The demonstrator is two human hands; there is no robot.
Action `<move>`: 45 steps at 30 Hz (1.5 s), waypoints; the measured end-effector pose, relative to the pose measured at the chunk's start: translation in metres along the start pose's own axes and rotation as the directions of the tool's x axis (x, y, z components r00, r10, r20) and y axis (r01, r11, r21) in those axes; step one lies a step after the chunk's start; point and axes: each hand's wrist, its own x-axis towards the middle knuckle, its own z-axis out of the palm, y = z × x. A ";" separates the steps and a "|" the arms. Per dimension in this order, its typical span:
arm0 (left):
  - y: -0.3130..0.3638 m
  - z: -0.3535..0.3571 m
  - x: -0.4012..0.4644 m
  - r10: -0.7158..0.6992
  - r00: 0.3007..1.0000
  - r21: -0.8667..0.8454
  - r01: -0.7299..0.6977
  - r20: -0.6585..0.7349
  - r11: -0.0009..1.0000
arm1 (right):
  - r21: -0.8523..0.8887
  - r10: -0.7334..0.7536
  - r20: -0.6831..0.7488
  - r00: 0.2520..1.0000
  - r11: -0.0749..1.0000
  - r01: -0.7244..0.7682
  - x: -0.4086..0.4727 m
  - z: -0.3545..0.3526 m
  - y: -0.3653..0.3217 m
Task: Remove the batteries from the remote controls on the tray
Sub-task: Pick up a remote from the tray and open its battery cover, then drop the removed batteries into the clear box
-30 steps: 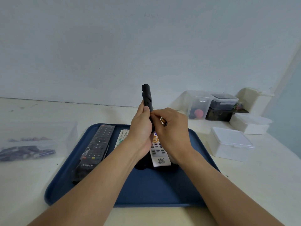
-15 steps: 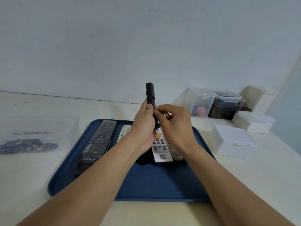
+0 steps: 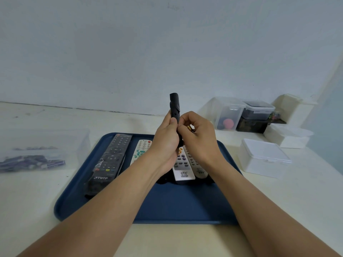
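Note:
My left hand (image 3: pixel 165 143) grips a slim black remote (image 3: pixel 174 106) and holds it upright above the blue tray (image 3: pixel 167 206). My right hand (image 3: pixel 199 140) is curled beside the remote, and its fingertips pinch a small gold-ended battery (image 3: pixel 189 127) close to the remote's side. On the tray lie a long black remote (image 3: pixel 109 160) in a plastic sleeve, a white remote with teal buttons (image 3: pixel 142 148), and two pale remotes (image 3: pixel 182 167) partly hidden under my hands.
A clear plastic bin (image 3: pixel 42 151) with dark batteries stands left of the tray. To the right are a white lidded box (image 3: pixel 264 156), clear containers (image 3: pixel 230 114) and more boxes (image 3: pixel 288 135) against the wall. The tray's near half is bare.
The hands and black remote drifted slightly down and left. The right hand's fingers stayed curled on the small battery beside the remote.

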 end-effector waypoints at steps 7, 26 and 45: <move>-0.001 0.000 0.002 -0.028 0.999 -0.048 0.027 -0.016 0.998 | 0.005 -0.012 -0.033 0.999 1.000 0.012 -0.001 -0.001 0.001; 0.000 0.025 -0.013 -0.054 0.999 0.120 0.055 -0.008 0.991 | 0.752 0.616 0.203 0.761 0.399 -0.524 0.011 -0.084 -0.001; -0.060 0.133 -0.001 -0.235 0.971 0.362 0.200 0.055 0.910 | -0.848 0.208 0.525 0.825 0.043 0.529 -0.021 -0.231 0.038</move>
